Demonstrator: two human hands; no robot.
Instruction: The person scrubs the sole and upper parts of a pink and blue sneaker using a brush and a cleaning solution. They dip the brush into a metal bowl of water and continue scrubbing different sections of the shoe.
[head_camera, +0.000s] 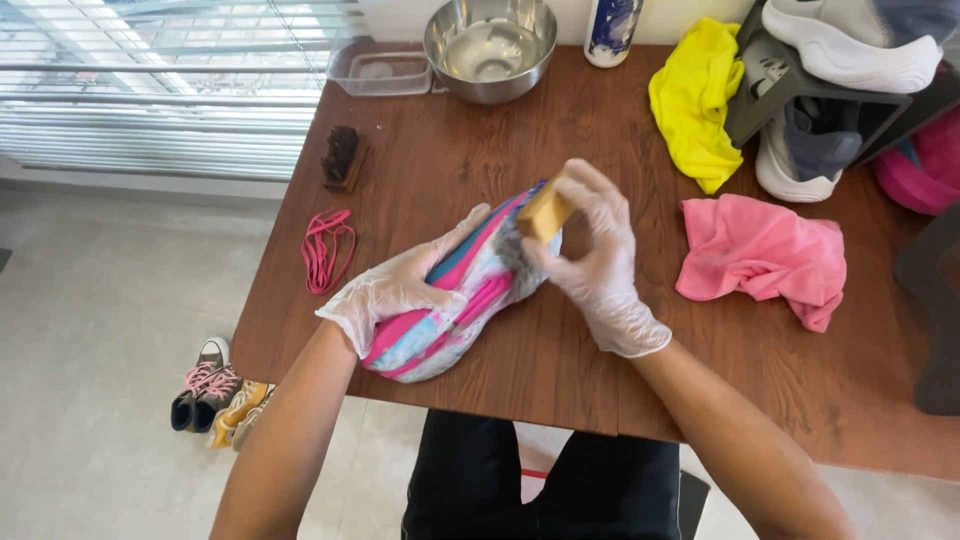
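The person's left hand (400, 285), in a thin clear glove, lies along the near-left side of a multicoloured sneaker (460, 290), fingers together and curled against its side, holding it down on the wooden table (560, 370). The sneaker, striped in pink, teal and white, lies on its side near the table's front edge, toe toward the person. The right hand (600, 260), also gloved, sits over the far end of the sneaker; its thumb and fingers are closed on a small wooden-backed brush (545, 212), whose grey bristles press against the shoe. How many fingers grip the block cannot be told.

Left of the sneaker lies one bundle of pink shoelaces (327, 248), and beyond that a second, dark-bristled brush (342, 158). Right of the sneaker is one crumpled pink cloth (762, 255); farther back, one yellow cloth (697, 98). Behind the sneaker, at the table's far edge, stand one steel bowl (490, 48), one clear plastic tub (380, 70) and a white bottle (612, 28), cut off at the top. To the far right, a black rack (790, 90) carries grey-and-white sneakers (820, 150), partly out of frame, so their count is unclear. On the floor left of the table a few small shoes (215, 395) are huddled, hard to count.
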